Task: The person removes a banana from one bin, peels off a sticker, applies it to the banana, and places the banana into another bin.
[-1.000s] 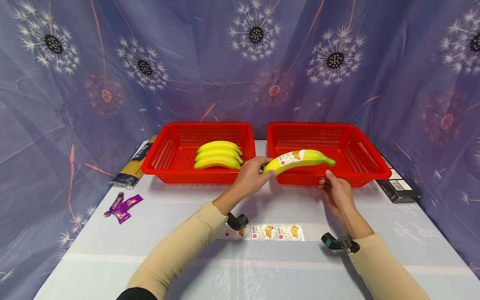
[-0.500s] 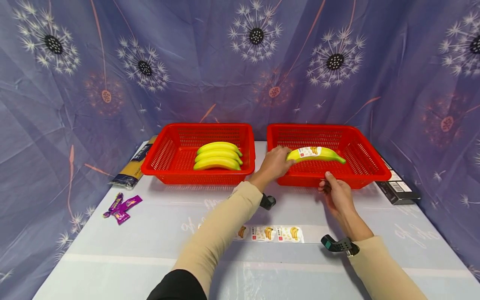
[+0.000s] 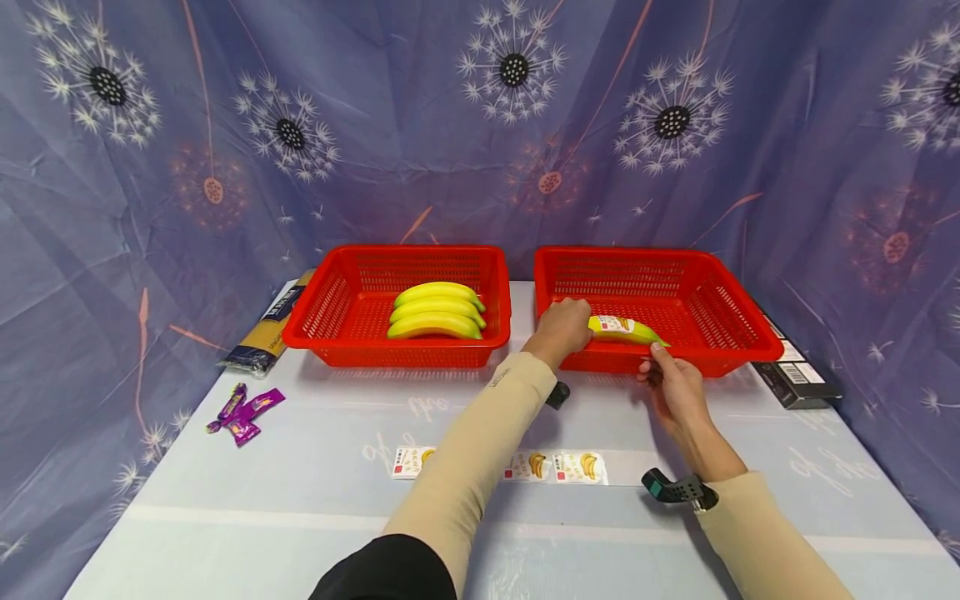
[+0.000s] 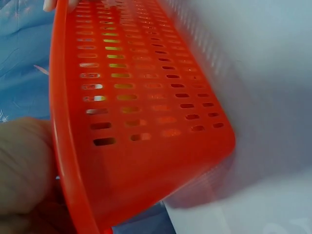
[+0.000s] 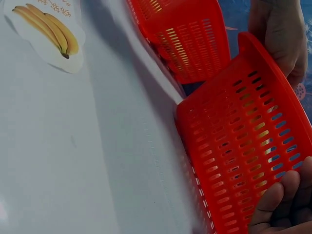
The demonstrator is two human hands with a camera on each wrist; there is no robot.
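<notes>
My left hand [image 3: 564, 329] reaches over the front rim of the right red basket [image 3: 720, 360] and holds the end of a banana [image 3: 628, 333] with a white label on it. The banana lies low inside, along the front wall; my left fingertips are hidden behind the hand and rim. In the left wrist view, the hand [image 4: 24, 168] hangs past the rim, and yellow shows through the slots. My right hand [image 3: 675, 392] grips the front rim, thumb on top, with curled fingers [image 5: 273, 197] against the outer wall in the right wrist view.
The left red basket [image 3: 405, 357] contains three bananas [image 3: 437, 310]. A strip of banana stickers [image 3: 579, 468] lies on the table, partly under my left sleeve. Purple-wrapped sweets [image 3: 243, 414] and a gold-black packet [image 3: 270, 327] are at left; a black box [image 3: 798, 382] is at right.
My left hand has carried the labelled banana rightward over the right basket, then down inside it. More of the sticker strip's left end shows. My right hand has stayed at the rim.
</notes>
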